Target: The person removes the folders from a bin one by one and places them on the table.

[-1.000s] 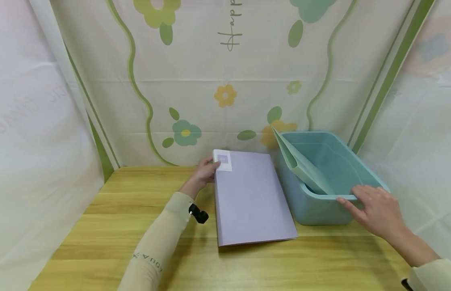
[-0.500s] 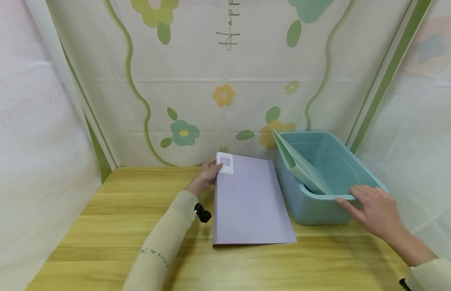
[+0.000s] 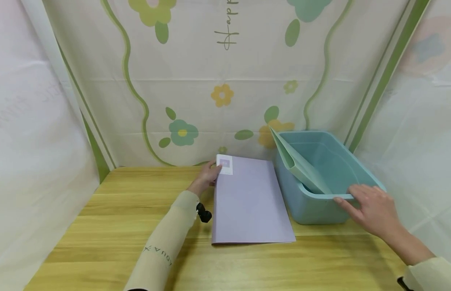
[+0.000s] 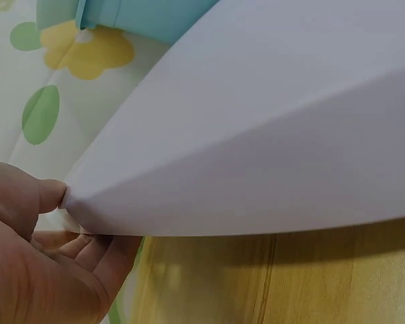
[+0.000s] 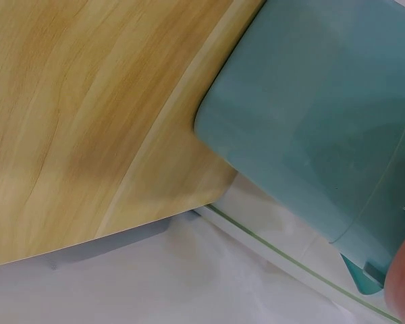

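A lilac file folder (image 3: 250, 202) with a white label at its upper left corner lies in the middle, its spine toward the left. My left hand (image 3: 208, 174) pinches that labelled corner, thumb on top and the other fingers underneath. In the left wrist view the folder (image 4: 256, 148) spreads away from the thumb and fingers (image 4: 50, 192), its spine edge over the wood. At right stands a blue plastic bin (image 3: 316, 210), whose near rim my right hand (image 3: 376, 208) grips. Leaning inside the bin, a pale green folder (image 3: 301, 165) sticks out above the left rim.
The wooden table (image 3: 138, 210) ends at a flower-printed cloth (image 3: 189, 81) behind. More cloth hangs at the left (image 3: 40, 141) and right sides. The bin's outer wall (image 5: 304, 115) stands near the table's right edge in the right wrist view.
The lilac folder has settled lower, its far edge a little nearer and its near left corner shifted slightly left, with my left hand still holding it. My right hand keeps its hold on the rim.
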### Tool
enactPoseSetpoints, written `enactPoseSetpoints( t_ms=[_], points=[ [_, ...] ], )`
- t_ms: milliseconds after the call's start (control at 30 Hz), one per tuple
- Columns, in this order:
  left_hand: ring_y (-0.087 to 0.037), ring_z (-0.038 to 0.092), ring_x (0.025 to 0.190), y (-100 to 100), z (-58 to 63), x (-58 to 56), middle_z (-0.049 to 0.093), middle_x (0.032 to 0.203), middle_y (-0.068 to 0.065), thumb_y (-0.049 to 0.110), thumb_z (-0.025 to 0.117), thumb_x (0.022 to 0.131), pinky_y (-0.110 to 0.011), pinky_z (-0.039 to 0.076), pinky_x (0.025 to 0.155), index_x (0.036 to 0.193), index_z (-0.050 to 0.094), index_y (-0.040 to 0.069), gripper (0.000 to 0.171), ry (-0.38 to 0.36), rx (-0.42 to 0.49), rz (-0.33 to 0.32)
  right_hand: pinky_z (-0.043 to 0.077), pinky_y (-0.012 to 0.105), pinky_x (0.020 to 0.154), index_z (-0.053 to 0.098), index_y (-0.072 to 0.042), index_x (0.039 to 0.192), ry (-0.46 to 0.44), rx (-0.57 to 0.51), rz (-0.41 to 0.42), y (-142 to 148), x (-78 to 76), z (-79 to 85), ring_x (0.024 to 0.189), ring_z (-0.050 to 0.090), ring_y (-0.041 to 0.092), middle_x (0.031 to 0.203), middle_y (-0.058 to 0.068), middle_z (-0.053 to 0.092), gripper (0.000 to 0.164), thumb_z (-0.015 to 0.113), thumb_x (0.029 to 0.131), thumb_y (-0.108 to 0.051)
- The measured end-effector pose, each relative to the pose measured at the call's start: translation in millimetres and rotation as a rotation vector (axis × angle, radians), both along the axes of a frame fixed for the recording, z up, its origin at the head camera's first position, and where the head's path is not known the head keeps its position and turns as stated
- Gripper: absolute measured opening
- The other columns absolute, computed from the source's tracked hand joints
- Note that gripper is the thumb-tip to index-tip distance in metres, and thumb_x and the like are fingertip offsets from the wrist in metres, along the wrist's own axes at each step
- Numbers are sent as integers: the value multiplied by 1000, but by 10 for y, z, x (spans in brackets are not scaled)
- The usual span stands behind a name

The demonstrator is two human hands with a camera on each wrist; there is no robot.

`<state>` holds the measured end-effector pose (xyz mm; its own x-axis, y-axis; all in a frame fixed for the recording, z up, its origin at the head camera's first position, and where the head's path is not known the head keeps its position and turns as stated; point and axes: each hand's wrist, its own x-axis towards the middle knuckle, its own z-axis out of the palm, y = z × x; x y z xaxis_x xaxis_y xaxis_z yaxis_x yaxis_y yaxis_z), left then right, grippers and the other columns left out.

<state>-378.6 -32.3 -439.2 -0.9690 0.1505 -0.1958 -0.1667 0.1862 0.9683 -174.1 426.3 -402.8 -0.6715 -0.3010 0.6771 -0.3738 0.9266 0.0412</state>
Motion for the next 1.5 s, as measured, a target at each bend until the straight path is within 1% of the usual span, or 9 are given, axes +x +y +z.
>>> enactPoseSetpoints(
  t_ms=[133,300,400,533,667,867,1200,1300,1500],
  points=[
    [-29,66,96,15,-13,4,64,121,-23,27,51,108,-42,58,79,157,40,13,52,0,-21,3,28,31,53,44,-21,70,-2,0,-2,0,1,-1,59,37,9,65,-10,40,49,66,93,-58],
    [-34,62,111,22,-20,11,59,131,-23,28,49,109,-48,56,91,158,37,10,53,-9,-43,4,26,30,53,42,-21,70,-4,-1,-2,-9,6,0,58,35,9,65,-13,35,49,65,93,-58],
    [-36,61,114,23,-31,5,58,134,-24,24,49,109,-49,55,94,159,33,8,55,-1,-40,-10,25,30,53,41,-22,71,-4,0,-3,-11,5,2,58,34,9,65,-14,33,49,65,93,-58],
    [-38,63,112,15,-53,-5,55,134,-28,12,55,105,-48,57,91,160,29,5,61,40,-67,-43,25,29,53,40,-23,71,-6,1,-3,-9,5,8,58,33,8,65,-14,32,48,65,93,-58],
    [-37,65,107,1,-66,2,54,130,-29,5,59,100,-45,59,86,158,31,1,64,93,-121,-63,26,29,54,40,-24,70,-7,4,-4,-6,-1,15,58,32,8,65,-14,32,48,65,94,-57],
    [-36,63,106,-5,-89,24,56,129,-28,6,62,100,-43,58,87,154,38,-2,59,179,-206,-61,26,30,54,42,-22,70,-6,3,-5,-8,4,17,58,33,8,65,-14,33,49,66,93,-57],
    [-37,63,110,-26,-94,61,58,130,-26,8,63,99,-43,59,87,151,44,0,55,217,-294,-44,25,29,52,42,-22,70,2,-3,1,-6,10,8,59,36,10,65,-13,34,49,64,94,-58],
    [-39,61,117,-43,-105,58,56,134,-27,5,63,98,-46,57,91,149,45,-2,55,230,-335,-49,24,28,52,41,-22,71,4,-6,-2,-5,14,7,58,35,10,65,-13,34,48,64,94,-58],
    [-42,54,128,-115,-120,80,55,140,-26,6,62,98,-51,50,103,144,49,-5,48,298,-438,-58,23,28,52,41,-22,70,-2,-5,-7,-6,16,3,58,34,10,65,-13,31,49,66,93,-57]
  ],
)
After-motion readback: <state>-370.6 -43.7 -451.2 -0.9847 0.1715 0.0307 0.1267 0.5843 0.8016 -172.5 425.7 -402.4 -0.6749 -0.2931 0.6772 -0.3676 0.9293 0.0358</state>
